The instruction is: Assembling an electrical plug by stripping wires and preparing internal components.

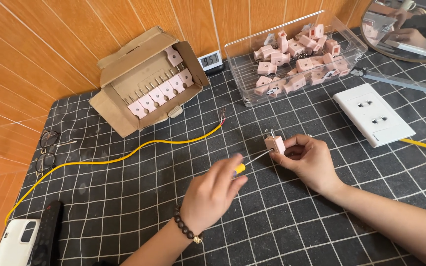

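Note:
My right hand (307, 160) grips a small pink two-pin plug (275, 143), pins pointing up and away. My left hand (212, 193), with a dark bead bracelet at the wrist, is closed around a screwdriver (249, 163) with a yellow handle; its thin metal shaft reaches right and its tip touches the side of the plug. Both hands hover over the black grid-patterned mat (139, 197). A yellow cable (124, 156) with bared wire ends lies on the mat to the left of the plug.
An open cardboard box (150, 81) of pink plugs stands at the back left, a clear plastic tub (297, 54) with several plugs at the back right. A white double socket plate (373, 114), metal ruler (410, 83), small digital clock (210, 60), glasses (48, 148), phone (17, 242) and remote (49, 236) lie around.

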